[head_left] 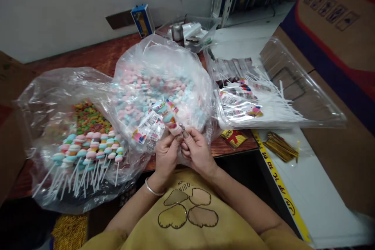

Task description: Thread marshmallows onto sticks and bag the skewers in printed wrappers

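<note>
Head view: pinched grip of left hand (168, 151) and right hand (197, 150) holds a colourful clear-plastic packet (172, 125) at their 12 o'clock; pastel white-sticked candy skewers (93, 146) lie assembled, unwrapped at 9; loose pink-and-blue marshmallows (161, 85) remain at 11.

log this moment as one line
left hand: holding printed packet; right hand: pinched at same packet; ahead: clear bag of pink and blue candies; left side: candy skewers; right side: clear tray with white sticks

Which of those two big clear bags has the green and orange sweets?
The bag at the left, where candy skewers lie too; the middle bag shows pink and pale-blue sweets instead.
</note>
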Motion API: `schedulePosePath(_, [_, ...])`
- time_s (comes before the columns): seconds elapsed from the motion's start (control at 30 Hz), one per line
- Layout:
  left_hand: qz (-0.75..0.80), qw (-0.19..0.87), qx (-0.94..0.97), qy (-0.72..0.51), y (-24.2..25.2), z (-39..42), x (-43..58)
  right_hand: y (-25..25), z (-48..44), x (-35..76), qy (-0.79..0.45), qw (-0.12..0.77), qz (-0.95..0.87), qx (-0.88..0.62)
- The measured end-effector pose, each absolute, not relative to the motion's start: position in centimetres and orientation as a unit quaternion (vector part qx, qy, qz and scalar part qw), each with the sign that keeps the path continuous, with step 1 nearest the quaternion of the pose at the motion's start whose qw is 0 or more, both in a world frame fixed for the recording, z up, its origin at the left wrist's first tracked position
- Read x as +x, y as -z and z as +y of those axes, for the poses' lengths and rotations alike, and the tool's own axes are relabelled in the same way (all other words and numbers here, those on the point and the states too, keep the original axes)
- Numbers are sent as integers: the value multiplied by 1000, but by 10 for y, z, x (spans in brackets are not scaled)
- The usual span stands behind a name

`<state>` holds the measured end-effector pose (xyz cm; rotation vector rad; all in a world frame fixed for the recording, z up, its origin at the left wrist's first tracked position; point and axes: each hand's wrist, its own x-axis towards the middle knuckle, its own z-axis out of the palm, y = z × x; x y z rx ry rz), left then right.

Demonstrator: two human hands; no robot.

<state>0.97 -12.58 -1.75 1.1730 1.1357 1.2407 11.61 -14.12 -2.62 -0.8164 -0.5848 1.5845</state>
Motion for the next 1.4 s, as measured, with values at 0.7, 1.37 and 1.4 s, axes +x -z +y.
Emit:
schedulePosePath(0.7, [368, 792, 419, -248, 53, -139, 7, 67, -140, 177, -472, 439, -561, -519])
schedulePosePath(1.37, [384, 721, 314, -485, 47, -69, -2, 75, -164, 208, -213, 355, -619, -667])
schedulePosePath(1.4, [382, 723, 311, -484, 47, -71, -2, 82, -173, 212, -200, 325, -632, -675])
